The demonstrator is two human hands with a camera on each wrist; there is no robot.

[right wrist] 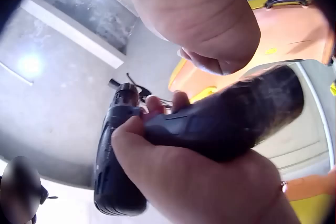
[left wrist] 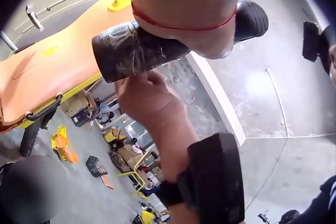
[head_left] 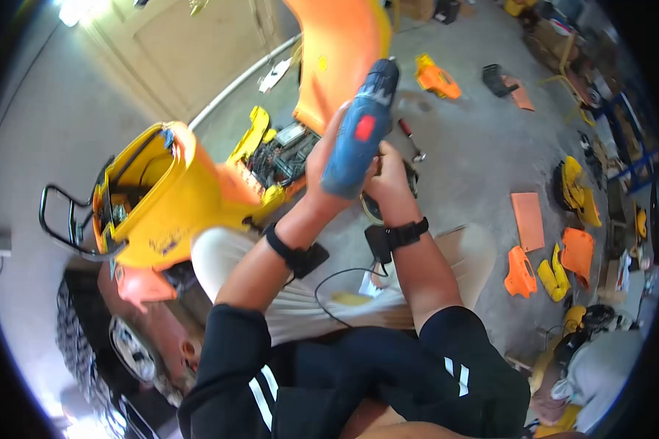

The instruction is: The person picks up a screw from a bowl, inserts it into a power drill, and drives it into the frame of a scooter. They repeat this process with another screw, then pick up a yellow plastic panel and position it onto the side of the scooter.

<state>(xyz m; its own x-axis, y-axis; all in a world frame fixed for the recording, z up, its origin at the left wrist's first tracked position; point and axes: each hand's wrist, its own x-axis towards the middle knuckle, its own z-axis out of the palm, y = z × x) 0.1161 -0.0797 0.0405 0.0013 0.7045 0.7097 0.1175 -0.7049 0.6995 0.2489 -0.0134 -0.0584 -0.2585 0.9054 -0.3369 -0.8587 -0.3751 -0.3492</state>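
My left hand (head_left: 322, 172) grips the handle of a blue and black cordless drill (head_left: 362, 128) with a red mark on its body. In the head view the drill's chuck points up and away. Shiny tape seems to wrap the dark butt of the handle (left wrist: 123, 50) in the left wrist view. My right hand (head_left: 390, 183) is close beside this butt, its fingers curled; no object shows in them. In the right wrist view, these curled fingertips (right wrist: 215, 64) hang just above the handle. Beyond the drill stands a large orange and yellow body panel (head_left: 337, 58).
To the left, a yellow and orange vehicle shell (head_left: 198, 205) with a black bar sits near my knee. Exposed wiring and parts (head_left: 278, 157) lie behind it. A red-handled screwdriver (head_left: 406, 128) and several orange and yellow panels (head_left: 527, 219) are on the concrete floor to the right.
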